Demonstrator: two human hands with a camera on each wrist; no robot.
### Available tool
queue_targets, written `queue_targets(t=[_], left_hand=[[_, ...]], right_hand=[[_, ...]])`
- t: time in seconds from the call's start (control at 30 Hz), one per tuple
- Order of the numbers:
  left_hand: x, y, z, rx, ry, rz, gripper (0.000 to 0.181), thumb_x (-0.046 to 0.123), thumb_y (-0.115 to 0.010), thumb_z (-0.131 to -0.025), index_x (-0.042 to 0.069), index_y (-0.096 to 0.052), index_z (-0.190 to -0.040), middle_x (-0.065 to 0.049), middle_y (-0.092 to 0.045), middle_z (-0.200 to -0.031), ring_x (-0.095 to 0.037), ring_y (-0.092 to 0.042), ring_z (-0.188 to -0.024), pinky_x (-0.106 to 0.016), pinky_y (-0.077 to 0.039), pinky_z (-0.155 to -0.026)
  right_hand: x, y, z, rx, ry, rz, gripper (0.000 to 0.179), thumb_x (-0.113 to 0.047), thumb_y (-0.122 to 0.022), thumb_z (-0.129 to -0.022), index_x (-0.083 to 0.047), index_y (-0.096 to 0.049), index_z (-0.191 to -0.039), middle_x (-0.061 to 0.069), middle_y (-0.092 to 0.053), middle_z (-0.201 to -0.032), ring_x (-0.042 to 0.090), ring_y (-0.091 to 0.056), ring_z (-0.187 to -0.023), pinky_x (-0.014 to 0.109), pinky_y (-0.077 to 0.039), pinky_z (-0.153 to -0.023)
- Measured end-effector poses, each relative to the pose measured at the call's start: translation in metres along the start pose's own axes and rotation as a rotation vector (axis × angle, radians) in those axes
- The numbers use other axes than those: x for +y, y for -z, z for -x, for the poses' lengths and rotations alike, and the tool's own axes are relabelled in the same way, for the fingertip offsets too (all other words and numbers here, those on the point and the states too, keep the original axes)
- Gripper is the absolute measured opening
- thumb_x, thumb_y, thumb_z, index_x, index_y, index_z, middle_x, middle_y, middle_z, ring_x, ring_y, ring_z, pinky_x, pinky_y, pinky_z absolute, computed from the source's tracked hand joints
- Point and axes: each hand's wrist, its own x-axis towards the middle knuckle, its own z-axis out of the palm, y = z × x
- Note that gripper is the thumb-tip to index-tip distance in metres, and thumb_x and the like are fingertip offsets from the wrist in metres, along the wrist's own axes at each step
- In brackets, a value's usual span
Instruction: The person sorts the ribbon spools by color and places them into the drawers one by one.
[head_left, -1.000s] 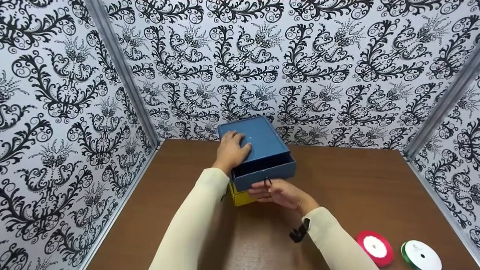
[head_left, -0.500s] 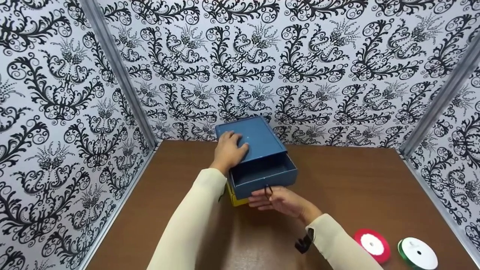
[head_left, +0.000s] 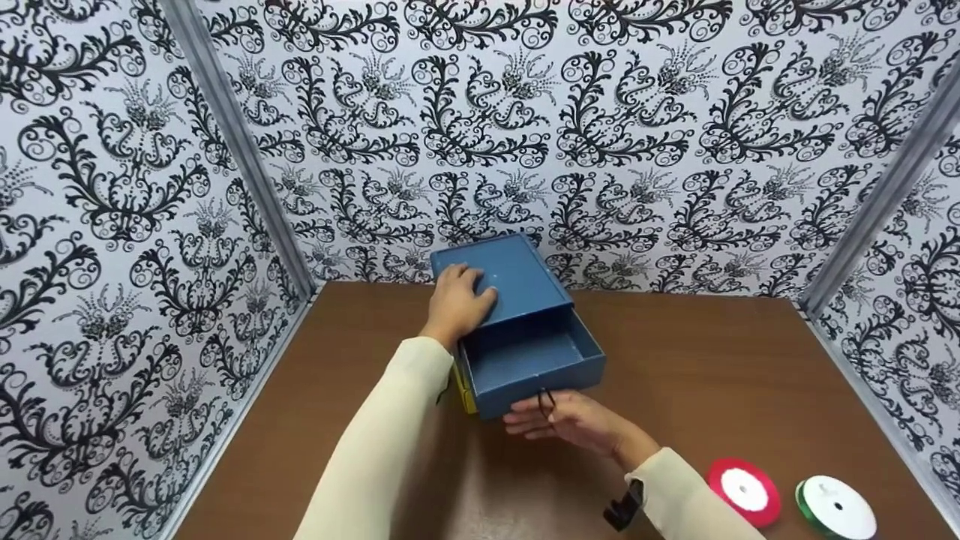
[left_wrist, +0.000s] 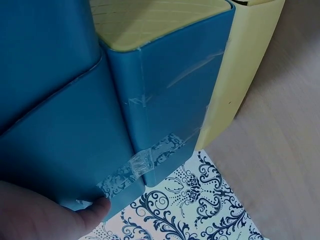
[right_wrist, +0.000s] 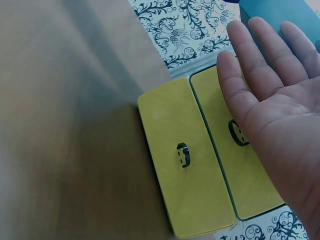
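A drawer unit with a blue top (head_left: pixel 510 277) stands near the back of the table. Its upper blue drawer (head_left: pixel 536 379) is pulled well out, and its inside shows. Below are yellow drawer fronts (right_wrist: pixel 182 165) with black loops. My left hand (head_left: pixel 457 300) rests on the blue top near its left edge, fingers spread. My right hand (head_left: pixel 574 420) is at the front of the blue drawer, palm up, with several fingers straight. The black pull loop (head_left: pixel 546 403) is at its thumb and index finger, seemingly pinched there; the exact hold is partly hidden.
A red ribbon spool (head_left: pixel 744 491) and a white spool with green ribbon (head_left: pixel 836 506) lie at the right front of the brown table (head_left: pixel 712 360). Patterned walls (head_left: pixel 637 150) stand behind and at both sides.
The blue drawer has slid farther out toward me, with my right hand moving along at its loop. My left hand has stayed on top of the unit.
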Motion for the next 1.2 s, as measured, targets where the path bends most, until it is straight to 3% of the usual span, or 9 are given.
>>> queue_targets(t=[0.23, 0.5, 0.73, 0.97, 1.1, 1.2], left_hand=[[-0.001, 0.003, 0.000, -0.001, -0.014, 0.002, 0.047, 0.040, -0.053, -0.086, 0.014, -0.057, -0.125, -0.009, -0.041, -0.138, -0.027, -0.027, -0.133, -0.037, -0.022, -0.109], [-0.002, 0.003, 0.000, -0.004, 0.001, 0.010, 0.046, 0.041, -0.053, -0.086, 0.016, -0.057, -0.125, -0.007, -0.040, -0.140, -0.025, -0.026, -0.134, -0.037, -0.023, -0.108], [-0.003, 0.001, 0.000, -0.005, 0.003, 0.021, 0.046, 0.041, -0.054, -0.086, 0.015, -0.057, -0.124, -0.008, -0.041, -0.139, -0.025, -0.026, -0.133, -0.037, -0.024, -0.108], [-0.002, 0.003, 0.001, -0.013, 0.005, 0.025, 0.047, 0.042, -0.054, -0.086, 0.016, -0.056, -0.125, -0.007, -0.040, -0.140, -0.026, -0.025, -0.134, -0.038, -0.022, -0.109], [-0.002, 0.003, 0.001, -0.028, 0.010, 0.026, 0.048, 0.043, -0.053, -0.086, 0.015, -0.056, -0.126, -0.007, -0.039, -0.141, -0.026, -0.024, -0.134, -0.039, -0.021, -0.109], [-0.002, 0.003, 0.000, -0.019, 0.006, 0.030, 0.048, 0.042, -0.053, -0.086, 0.015, -0.056, -0.126, -0.007, -0.039, -0.141, -0.026, -0.024, -0.134, -0.039, -0.021, -0.109]], right_hand=[[0.003, -0.013, 0.007, -0.022, 0.042, -0.011, 0.045, 0.001, -0.022, -0.092, 0.013, -0.038, -0.132, 0.032, -0.040, -0.132, 0.047, -0.038, -0.122, 0.051, -0.031, -0.102], [0.008, -0.024, 0.018, -0.014, 0.017, -0.006, 0.049, 0.006, -0.019, -0.086, 0.016, -0.035, -0.132, 0.036, -0.038, -0.131, 0.046, -0.038, -0.122, 0.049, -0.033, -0.102], [0.010, -0.031, 0.027, -0.017, 0.018, -0.001, 0.049, 0.003, -0.024, -0.088, 0.008, -0.042, -0.133, 0.021, -0.047, -0.133, 0.035, -0.044, -0.122, 0.041, -0.037, -0.100], [0.016, -0.034, 0.034, -0.052, 0.050, -0.040, 0.048, 0.005, -0.021, -0.087, 0.017, -0.034, -0.132, 0.036, -0.034, -0.133, 0.045, -0.036, -0.124, 0.054, -0.029, -0.102], [0.016, -0.036, 0.037, -0.054, 0.030, -0.036, 0.049, 0.005, -0.021, -0.086, 0.018, -0.033, -0.132, 0.035, -0.035, -0.134, 0.045, -0.036, -0.124, 0.060, -0.024, -0.101], [0.016, -0.036, 0.037, -0.046, 0.032, -0.035, 0.049, 0.005, -0.021, -0.085, 0.019, -0.033, -0.131, 0.035, -0.036, -0.133, 0.044, -0.037, -0.124, 0.057, -0.026, -0.102]])
